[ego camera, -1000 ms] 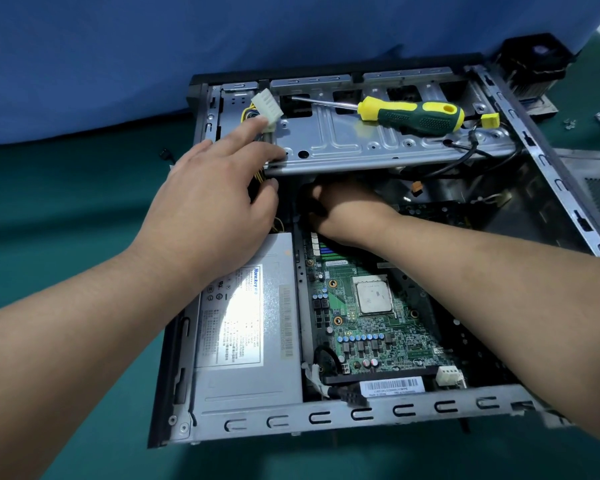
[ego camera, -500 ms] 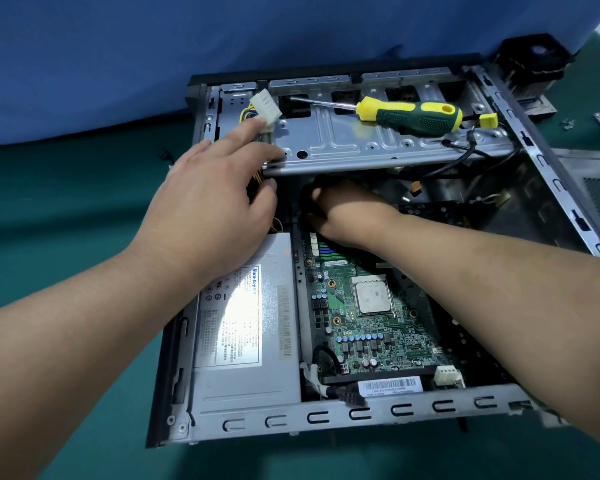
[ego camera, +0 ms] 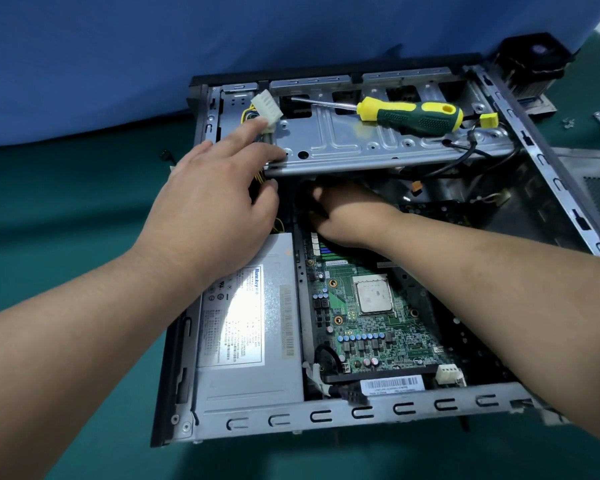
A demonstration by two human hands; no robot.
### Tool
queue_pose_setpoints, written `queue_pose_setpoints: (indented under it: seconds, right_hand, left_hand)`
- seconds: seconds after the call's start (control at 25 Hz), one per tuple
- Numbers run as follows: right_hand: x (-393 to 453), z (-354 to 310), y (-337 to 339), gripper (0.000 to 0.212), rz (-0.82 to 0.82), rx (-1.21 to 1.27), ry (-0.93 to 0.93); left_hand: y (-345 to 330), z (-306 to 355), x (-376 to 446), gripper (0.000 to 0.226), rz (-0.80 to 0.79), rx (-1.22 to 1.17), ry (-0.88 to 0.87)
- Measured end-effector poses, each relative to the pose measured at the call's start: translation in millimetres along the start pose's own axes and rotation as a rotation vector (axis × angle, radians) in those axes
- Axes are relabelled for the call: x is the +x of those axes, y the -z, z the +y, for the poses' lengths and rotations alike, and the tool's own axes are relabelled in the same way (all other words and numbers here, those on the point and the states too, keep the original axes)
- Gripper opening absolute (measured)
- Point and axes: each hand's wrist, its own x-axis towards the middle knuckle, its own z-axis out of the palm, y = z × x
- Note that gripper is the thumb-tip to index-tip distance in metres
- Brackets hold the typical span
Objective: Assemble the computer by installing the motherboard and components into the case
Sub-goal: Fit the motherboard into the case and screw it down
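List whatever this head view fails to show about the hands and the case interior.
- Right hand fingertips: tucked under the drive bracket in shadow, so any grip cannot be told.
- Left hand: its palm side, and how it meets the cable bundle, are hidden by the hand itself.
- Motherboard far edge: covered by the right hand and bracket.
- Power supply label: print too small to read.

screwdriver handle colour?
Yellow and dark green screwdriver handle, lying on the metal drive bracket; head view.
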Motion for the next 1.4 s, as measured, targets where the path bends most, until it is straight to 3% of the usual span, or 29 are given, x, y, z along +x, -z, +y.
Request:
queue_pose_setpoints:
  seconds: [0.72, 1.0, 1.12, 1.2, 1.32, 1.4]
  right_hand:
    - [-1, -5, -2, 0.027, -0.025, 0.025, -0.029]
    - [-53, -18, 58, 0.037, -0.268, 0.002, 0.088]
    - [-85, -26, 110, 0.025, -0.134, 0.182, 0.180]
    - [-91, -21, 137, 0.019, 0.078, 0.249, 0.183]
    - [-73, -1, 152, 0.021, 0.316, 0.164, -0.003]
    - [-57, 13, 147, 0.033, 0.276, 0.000, -0.162]
  left_hand:
    - [-2, -1, 0, 0.043, 0.004, 0.010, -0.029]
    - [2, 4, -1, 0.044, -0.040, 0.032, -0.023]
    - [8, 9, -2, 0.045, -0.063, 0.019, -0.001]
    - [11, 11, -3, 0.045, -0.077, 0.019, 0.002]
    - [13, 11, -3, 0.044, -0.078, 0.019, -0.004]
    - [11, 11, -4, 0.044, -0.077, 0.020, -0.008]
